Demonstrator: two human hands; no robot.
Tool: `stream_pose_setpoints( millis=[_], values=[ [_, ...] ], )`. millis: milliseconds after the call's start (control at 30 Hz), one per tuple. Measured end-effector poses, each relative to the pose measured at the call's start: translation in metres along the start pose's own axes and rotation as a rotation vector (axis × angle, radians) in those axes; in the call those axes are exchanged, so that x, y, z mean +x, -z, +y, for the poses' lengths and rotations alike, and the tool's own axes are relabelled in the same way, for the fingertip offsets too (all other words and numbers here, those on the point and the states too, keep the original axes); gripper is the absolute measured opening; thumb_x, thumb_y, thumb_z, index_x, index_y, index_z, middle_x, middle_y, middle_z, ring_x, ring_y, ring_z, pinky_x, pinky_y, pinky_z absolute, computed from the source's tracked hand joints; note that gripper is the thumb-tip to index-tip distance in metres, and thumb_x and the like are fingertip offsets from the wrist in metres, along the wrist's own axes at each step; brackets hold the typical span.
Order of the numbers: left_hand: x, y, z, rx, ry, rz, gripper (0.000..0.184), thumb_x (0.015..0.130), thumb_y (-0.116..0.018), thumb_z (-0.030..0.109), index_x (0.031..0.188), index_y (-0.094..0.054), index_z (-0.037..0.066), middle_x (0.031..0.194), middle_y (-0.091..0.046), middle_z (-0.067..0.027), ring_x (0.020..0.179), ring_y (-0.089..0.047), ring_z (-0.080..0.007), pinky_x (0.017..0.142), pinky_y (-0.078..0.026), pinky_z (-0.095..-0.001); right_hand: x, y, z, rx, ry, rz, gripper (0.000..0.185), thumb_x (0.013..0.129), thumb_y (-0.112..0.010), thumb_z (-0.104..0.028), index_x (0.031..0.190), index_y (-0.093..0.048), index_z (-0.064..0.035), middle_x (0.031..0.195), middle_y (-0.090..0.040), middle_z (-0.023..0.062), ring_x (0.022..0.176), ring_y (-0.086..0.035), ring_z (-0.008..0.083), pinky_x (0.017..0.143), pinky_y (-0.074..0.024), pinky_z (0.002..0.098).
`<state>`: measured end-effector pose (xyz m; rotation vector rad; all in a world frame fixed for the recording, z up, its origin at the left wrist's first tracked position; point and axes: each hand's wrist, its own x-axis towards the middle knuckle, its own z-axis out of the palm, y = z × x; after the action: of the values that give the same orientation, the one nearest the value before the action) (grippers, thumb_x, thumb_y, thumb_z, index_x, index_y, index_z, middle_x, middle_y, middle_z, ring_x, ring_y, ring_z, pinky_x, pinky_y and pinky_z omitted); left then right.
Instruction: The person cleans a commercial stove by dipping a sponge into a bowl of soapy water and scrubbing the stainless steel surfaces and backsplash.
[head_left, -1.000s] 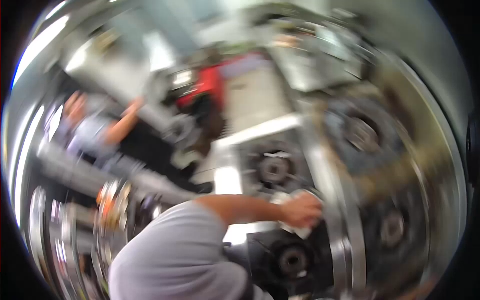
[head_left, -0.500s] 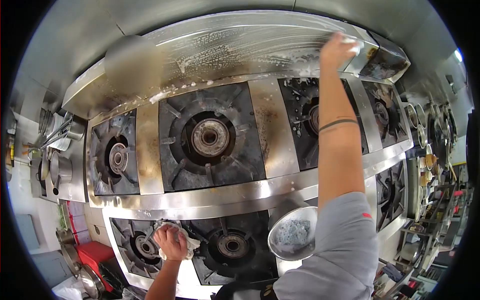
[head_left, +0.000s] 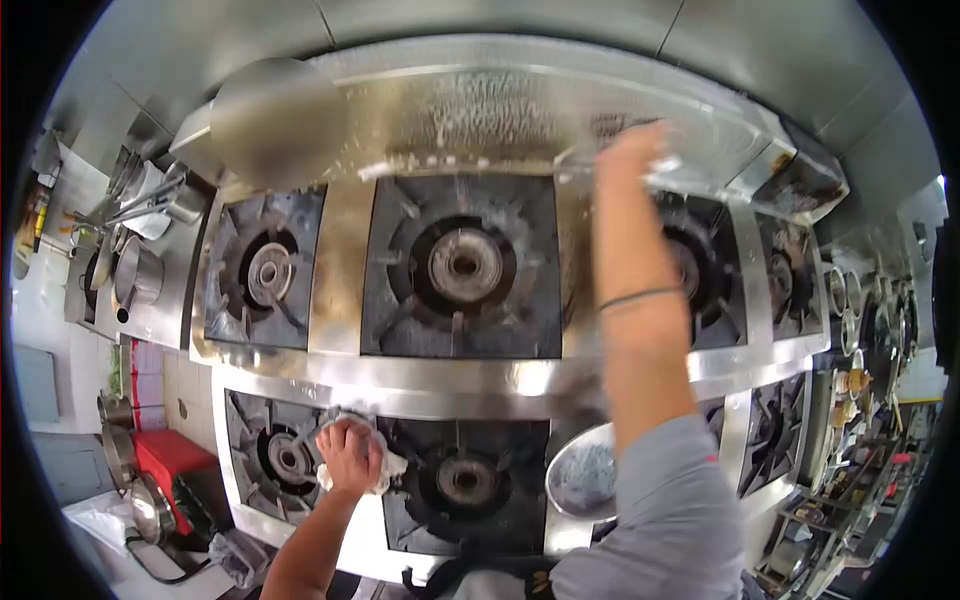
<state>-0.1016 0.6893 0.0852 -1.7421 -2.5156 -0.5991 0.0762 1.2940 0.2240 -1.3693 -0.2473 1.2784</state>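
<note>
My right hand [head_left: 632,150] is stretched far forward against the steel backsplash [head_left: 720,150] behind the burners. It is closed around something white and soapy [head_left: 668,163], blurred, perhaps a scrubbing pad. Suds and wet streaks coat the metal near it. My left hand [head_left: 348,455] rests on a bunched whitish cloth [head_left: 393,467] at the front row of the stove, between the left front burner [head_left: 288,457] and the middle front burner [head_left: 467,482]. Its fingers curl over the cloth. Partly behind my right arm sits a metal bowl [head_left: 556,478] with greyish sudsy water.
Across the back row stand a large middle burner [head_left: 465,265], a left burner [head_left: 268,275] and burners to the right. Pots and utensils [head_left: 140,270] stand on the left counter. A red bin [head_left: 172,462] is at lower left. Shelves with pans [head_left: 850,300] line the right.
My right hand has swept left and down along the backsplash, from its right end. My left hand stays on the cloth. The whole view has shifted slightly.
</note>
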Motion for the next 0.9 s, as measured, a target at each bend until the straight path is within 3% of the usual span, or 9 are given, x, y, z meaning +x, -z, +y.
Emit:
stream_pose_setpoints(
  millis=[33,133,167,367,500,633,700,767,900],
  values=[
    [0.005,-0.007,-0.002,0.01,-0.012,0.011,0.026,0.08,-0.066,0.025,0.101,-0.064,0.01,0.109,-0.058,-0.0135,0.101,-0.052,-0.0363,0.09,-0.037,-0.0502,-0.009,-0.023,0.044,-0.043,0.154,-0.024,0.101,0.1,-0.033,-0.072,0.162,0.009,-0.0036,0.164,-0.024,0.0256,0.143,-0.042,0.0436,0.115,-0.0424,0.0561],
    [0.009,-0.004,0.001,-0.007,-0.028,0.052,0.024,0.081,-0.066,0.026,0.101,-0.064,0.013,0.109,-0.058,-0.0129,0.101,-0.053,-0.036,0.091,-0.037,-0.0505,-0.121,-0.087,0.127,0.106,-0.029,-0.257,0.097,0.104,-0.043,-0.058,0.16,0.006,0.006,0.156,-0.025,0.0397,0.141,-0.044,0.0438,0.117,-0.0411,0.0469],
    [0.006,-0.004,0.002,-0.003,-0.013,0.044,0.024,0.082,-0.066,0.026,0.102,-0.064,0.013,0.11,-0.058,-0.0128,0.101,-0.053,-0.0359,0.091,-0.037,-0.0506,-0.161,-0.103,0.145,-0.141,-0.029,-0.139,0.099,0.103,-0.045,-0.057,0.159,0.004,0.0074,0.156,-0.024,0.0412,0.142,-0.042,0.045,0.118,-0.0396,0.0473],
    [0.005,-0.006,-0.002,-0.036,0.001,0.07,0.024,0.08,-0.068,0.024,0.101,-0.065,0.012,0.111,-0.059,-0.0124,0.103,-0.053,-0.0356,0.091,-0.038,-0.0495,-0.135,-0.115,0.144,0.332,-0.022,-0.325,0.097,0.1,-0.056,-0.054,0.158,-0.011,0.0104,0.157,-0.029,0.0349,0.138,-0.046,0.0408,0.115,-0.0391,0.0451],
    [0.006,0.001,-0.002,-0.051,0.006,0.079,0.026,0.078,-0.072,0.025,0.1,-0.065,0.014,0.108,-0.06,-0.0079,0.1,-0.055,-0.0313,0.088,-0.038,-0.0474,-0.025,-0.052,0.056,-0.203,0.844,-0.036,0.082,0.102,-0.053,-0.038,0.156,-0.018,0.013,0.15,-0.031,0.0408,0.137,-0.042,0.0474,0.112,-0.0386,0.0509],
    [0.006,0.008,-0.001,-0.087,0.034,0.067,0.025,0.078,-0.072,0.023,0.1,-0.065,0.013,0.108,-0.06,-0.0096,0.103,-0.055,-0.0332,0.089,-0.039,-0.0478,-0.074,-0.077,0.079,-0.567,0.967,0.084,0.09,0.097,-0.056,-0.041,0.158,-0.014,0.0115,0.157,-0.02,0.0422,0.146,-0.025,0.056,0.123,-0.0174,0.0579],
    [0.008,0.011,-0.001,-0.116,0.009,0.087,0.024,0.078,-0.072,0.022,0.1,-0.066,0.013,0.108,-0.06,-0.0092,0.103,-0.055,-0.0334,0.09,-0.039,-0.0475,-0.134,-0.089,0.156,-0.877,1.488,-0.22,0.092,0.096,-0.058,-0.047,0.157,-0.021,0.0106,0.159,-0.018,0.0429,0.15,-0.013,0.0569,0.126,-0.0073,0.057],
    [0.006,0.012,-0.003,-0.09,0.044,0.098,0.025,0.078,-0.073,0.022,0.1,-0.066,0.014,0.108,-0.06,-0.0083,0.104,-0.056,-0.0322,0.091,-0.04,-0.0466,-0.204,-0.084,0.188,-1.296,1.63,-0.797,0.093,0.094,-0.058,-0.056,0.156,-0.029,0.0082,0.161,-0.022,0.0377,0.154,-0.009,0.0507,0.128,-0.0046,0.053],
    [0.003,0.011,-0.005,-0.132,0.032,0.083,0.024,0.079,-0.073,0.024,0.1,-0.067,0.015,0.109,-0.061,-0.0064,0.102,-0.057,-0.0293,0.091,-0.041,-0.0454,-0.191,-0.073,0.225,-1.329,1.786,-0.907,0.087,0.094,-0.059,-0.057,0.153,-0.038,0.002,0.159,-0.034,0.0292,0.154,-0.019,0.0453,0.128,-0.0119,0.0516]
  ],
)
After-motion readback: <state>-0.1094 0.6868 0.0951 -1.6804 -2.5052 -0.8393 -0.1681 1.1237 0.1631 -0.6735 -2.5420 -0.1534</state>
